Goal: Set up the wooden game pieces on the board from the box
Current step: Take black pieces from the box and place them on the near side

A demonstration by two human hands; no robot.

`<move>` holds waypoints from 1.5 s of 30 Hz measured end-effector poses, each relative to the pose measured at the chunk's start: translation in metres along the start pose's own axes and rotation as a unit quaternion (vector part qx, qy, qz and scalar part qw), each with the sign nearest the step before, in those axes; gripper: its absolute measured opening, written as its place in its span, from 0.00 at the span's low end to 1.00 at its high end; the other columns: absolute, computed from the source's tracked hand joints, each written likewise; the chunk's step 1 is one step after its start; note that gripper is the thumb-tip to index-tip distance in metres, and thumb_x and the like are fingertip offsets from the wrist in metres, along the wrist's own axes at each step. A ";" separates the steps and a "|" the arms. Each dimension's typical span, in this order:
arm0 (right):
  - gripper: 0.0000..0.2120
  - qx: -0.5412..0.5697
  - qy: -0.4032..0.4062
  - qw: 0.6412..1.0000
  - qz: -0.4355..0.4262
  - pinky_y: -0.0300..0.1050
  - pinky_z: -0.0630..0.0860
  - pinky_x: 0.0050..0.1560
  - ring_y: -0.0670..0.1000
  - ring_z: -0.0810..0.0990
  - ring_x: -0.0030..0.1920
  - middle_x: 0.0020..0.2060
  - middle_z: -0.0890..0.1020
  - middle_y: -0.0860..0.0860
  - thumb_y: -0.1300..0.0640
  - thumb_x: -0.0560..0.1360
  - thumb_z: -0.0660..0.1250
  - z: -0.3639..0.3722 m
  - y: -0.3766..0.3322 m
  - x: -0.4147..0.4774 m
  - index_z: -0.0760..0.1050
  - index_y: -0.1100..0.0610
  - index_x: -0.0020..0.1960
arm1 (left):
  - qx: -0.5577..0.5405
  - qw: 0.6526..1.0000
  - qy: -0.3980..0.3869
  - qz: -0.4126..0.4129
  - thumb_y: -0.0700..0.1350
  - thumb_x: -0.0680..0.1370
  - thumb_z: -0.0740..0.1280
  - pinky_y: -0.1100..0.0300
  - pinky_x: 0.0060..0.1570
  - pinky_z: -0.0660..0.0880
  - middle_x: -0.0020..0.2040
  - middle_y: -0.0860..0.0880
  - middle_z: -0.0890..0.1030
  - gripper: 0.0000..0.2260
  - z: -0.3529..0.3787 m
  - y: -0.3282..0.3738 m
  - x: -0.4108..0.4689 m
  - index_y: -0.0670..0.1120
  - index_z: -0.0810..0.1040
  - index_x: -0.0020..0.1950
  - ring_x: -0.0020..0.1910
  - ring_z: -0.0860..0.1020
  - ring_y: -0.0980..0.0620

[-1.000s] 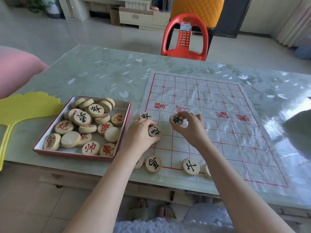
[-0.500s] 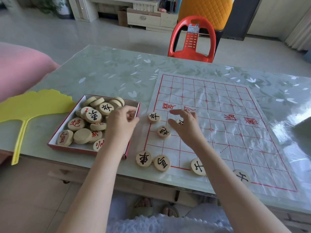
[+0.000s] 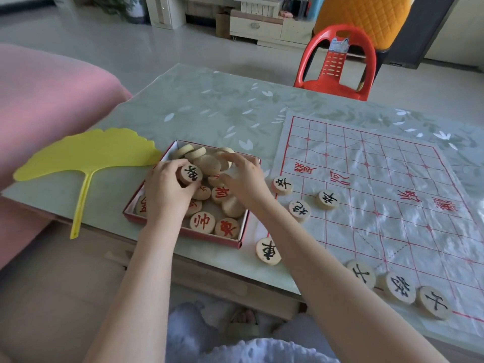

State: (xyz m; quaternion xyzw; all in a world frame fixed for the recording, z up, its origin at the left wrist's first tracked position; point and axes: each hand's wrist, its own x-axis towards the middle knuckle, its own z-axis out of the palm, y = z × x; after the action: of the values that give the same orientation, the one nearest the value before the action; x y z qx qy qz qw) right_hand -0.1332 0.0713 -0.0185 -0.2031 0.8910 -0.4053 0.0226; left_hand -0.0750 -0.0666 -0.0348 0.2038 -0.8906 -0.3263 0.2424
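The tabletop (image 3: 209, 108), under a pale green leaf-patterned cover, fills most of the view. A red plastic chair (image 3: 337, 61) stands beyond its far edge. On its right side lies the board (image 3: 392, 179), a crinkled clear sheet printed with a red grid. At the left edge lies a yellow leaf-shaped fan (image 3: 86, 150), its handle pointing toward the person.

Between fan and board sits the shallow red-edged box (image 3: 183, 233), holding a heap of wooden game pieces (image 3: 202, 222), some with red characters face up and some blank side up.

Both hands are inside the box. The left hand (image 3: 165, 192) has its grip closed round a black-character piece (image 3: 191, 173), tilted up above the heap. The right hand (image 3: 246, 182) spreads bent fingers over the pieces at the box's right side; whether its grip has one cannot be told.

Three black pieces (image 3: 328, 199) lie near the board's left edge and one black piece (image 3: 268, 251) at its near left corner. Three more (image 3: 399, 286) line the near edge.
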 end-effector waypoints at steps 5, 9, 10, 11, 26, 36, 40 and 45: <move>0.25 -0.089 -0.035 0.995 -0.038 0.49 0.61 0.62 0.57 0.63 0.63 0.66 0.72 0.49 0.58 0.73 0.64 0.026 -0.003 0.023 0.66 0.50 0.70 | 0.042 0.999 -0.028 -0.019 0.46 0.64 0.74 0.51 0.59 0.70 0.54 0.44 0.76 0.20 0.002 0.001 0.010 0.49 0.80 0.55 0.55 0.75 0.41; 0.26 -0.140 -0.037 0.989 -0.044 0.48 0.59 0.62 0.58 0.62 0.63 0.64 0.70 0.52 0.57 0.74 0.65 0.029 -0.003 0.030 0.65 0.52 0.70 | 0.044 0.998 -0.025 -0.036 0.47 0.64 0.74 0.51 0.57 0.70 0.53 0.44 0.76 0.18 0.002 0.003 0.010 0.51 0.80 0.54 0.54 0.74 0.40; 0.26 -0.127 -0.029 0.991 -0.037 0.48 0.59 0.62 0.57 0.62 0.63 0.64 0.70 0.53 0.56 0.73 0.66 0.028 -0.004 0.029 0.64 0.53 0.70 | 0.044 0.998 -0.020 -0.033 0.47 0.64 0.74 0.51 0.56 0.71 0.52 0.44 0.77 0.18 0.001 0.004 0.009 0.51 0.80 0.54 0.54 0.75 0.40; 0.27 -0.101 -0.020 0.994 -0.027 0.47 0.59 0.62 0.57 0.62 0.63 0.63 0.70 0.53 0.55 0.72 0.68 0.025 -0.005 0.026 0.65 0.53 0.70 | 0.039 0.999 -0.018 -0.030 0.47 0.64 0.74 0.50 0.55 0.71 0.51 0.43 0.77 0.18 -0.002 0.006 0.008 0.50 0.80 0.54 0.53 0.75 0.41; 0.28 0.105 0.086 0.989 0.066 0.47 0.72 0.63 0.50 0.74 0.59 0.61 0.72 0.52 0.65 0.68 0.73 -0.109 0.056 -0.102 0.69 0.56 0.65 | -0.047 0.966 -0.227 0.113 0.54 0.64 0.76 0.58 0.51 0.70 0.52 0.54 0.76 0.22 0.006 0.101 -0.093 0.52 0.78 0.56 0.53 0.72 0.54; 0.26 0.122 0.131 0.976 0.123 0.31 0.69 0.49 0.49 0.74 0.57 0.60 0.72 0.52 0.65 0.69 0.72 -0.152 0.100 -0.161 0.69 0.54 0.65 | 0.034 0.922 -0.326 0.205 0.56 0.66 0.74 0.59 0.59 0.63 0.59 0.55 0.75 0.24 0.041 0.143 -0.141 0.53 0.75 0.60 0.63 0.66 0.53; 0.26 0.128 0.140 0.972 0.138 0.38 0.68 0.52 0.49 0.74 0.57 0.60 0.73 0.52 0.64 0.69 0.72 -0.160 0.109 -0.164 0.69 0.54 0.64 | 0.071 0.915 -0.335 0.211 0.57 0.66 0.73 0.58 0.61 0.61 0.59 0.55 0.75 0.25 0.048 0.145 -0.141 0.54 0.74 0.61 0.64 0.64 0.53; 0.25 0.136 0.141 0.970 0.146 0.42 0.71 0.56 0.50 0.74 0.59 0.61 0.73 0.52 0.64 0.70 0.71 -0.164 0.113 -0.162 0.69 0.53 0.64 | 0.129 0.904 -0.339 0.226 0.60 0.67 0.71 0.57 0.60 0.58 0.61 0.55 0.74 0.26 0.057 0.143 -0.142 0.55 0.72 0.63 0.64 0.64 0.52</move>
State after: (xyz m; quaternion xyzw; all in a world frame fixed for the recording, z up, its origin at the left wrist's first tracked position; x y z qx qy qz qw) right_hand -0.0575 0.3161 -0.0116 -0.0070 0.8418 -0.5395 -0.0172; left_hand -0.0229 0.1356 -0.0184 -0.0962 -0.9756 -0.1940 -0.0353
